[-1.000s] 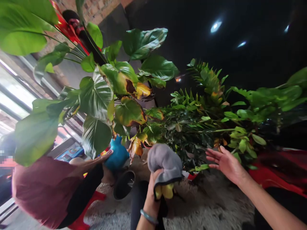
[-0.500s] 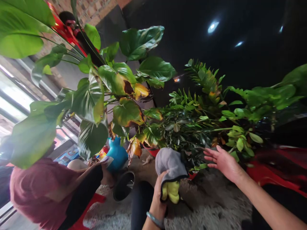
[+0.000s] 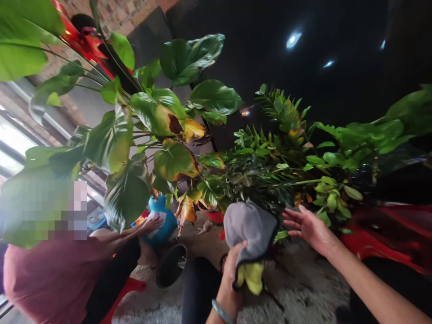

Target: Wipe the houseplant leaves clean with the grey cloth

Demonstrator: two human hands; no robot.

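Note:
A grey cloth with a yellow underside and dark edging is bunched in my left hand, whose fingers close round its lower part. My right hand is stretched out to the right of the cloth, palm turned up and fingers apart, with nothing in it. Its fingertips are close to the dark green leaves of a bushy plant; I cannot tell whether they touch. A leafy sprig rises just beyond that hand.
A person in a pink shirt sits at the left, a hand on a blue vase. A dark bucket stands on the rough floor. Large leaves with browned edges hang in front. Red plastic is at the right.
My left hand has moved a little right and the cloth has spread wider. My right hand stays outstretched. The person's hand now lies flatter on the blue vase. The whole view has shifted slightly.

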